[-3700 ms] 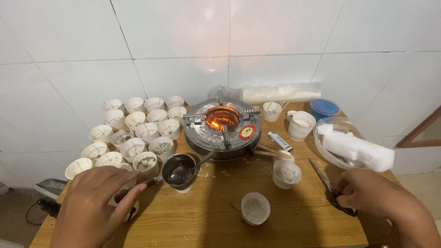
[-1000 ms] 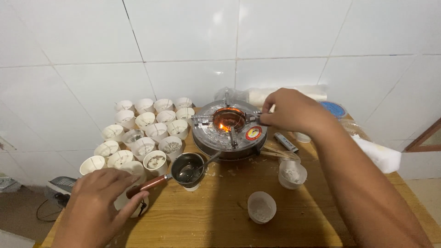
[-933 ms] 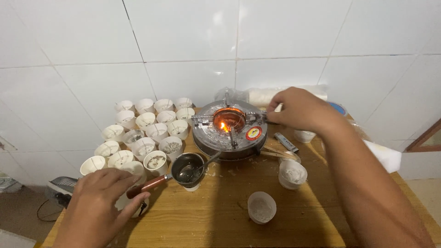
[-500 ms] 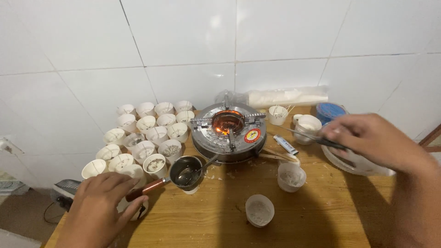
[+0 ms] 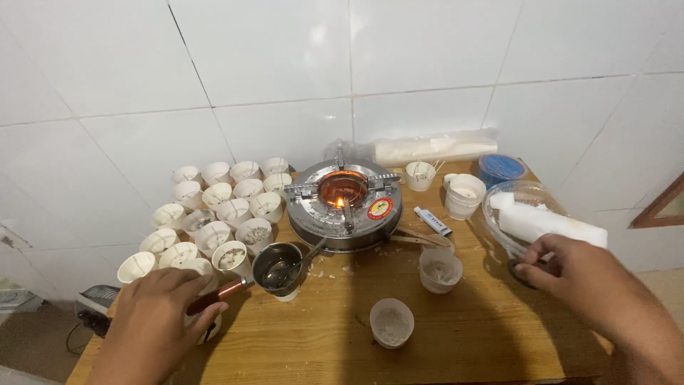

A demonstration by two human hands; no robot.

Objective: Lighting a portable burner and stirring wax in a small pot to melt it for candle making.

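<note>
My left hand [image 5: 158, 317] rests at the table's front left, fingers curled over the reddish-brown handle [image 5: 217, 294] of a small metal pot [image 5: 277, 267]. A spoon [image 5: 298, 261] lies in the pot. My right hand [image 5: 573, 279] is low at the right edge of the table, closed on the dark handle of a pair of scissors [image 5: 518, 269], whose blades are hidden. It sits just in front of a clear bowl [image 5: 499, 228] that holds white blocks [image 5: 550, 223]. A round metal stove [image 5: 344, 205] burns with a small flame in the middle.
Several white paper cups [image 5: 217, 212] with wicks crowd the left side. Two frosted plastic cups [image 5: 440, 269] [image 5: 391, 322] stand in front of the stove. Behind are a white cup [image 5: 464, 194], a blue-lidded tub [image 5: 501, 168], a small tube [image 5: 432, 221], wooden sticks [image 5: 422, 239] and a wrapped roll [image 5: 434, 146].
My right hand has come away from the stove with the scissors, swung right and dropped to the table beside the clear bowl. My left hand has stayed on the pot handle.
</note>
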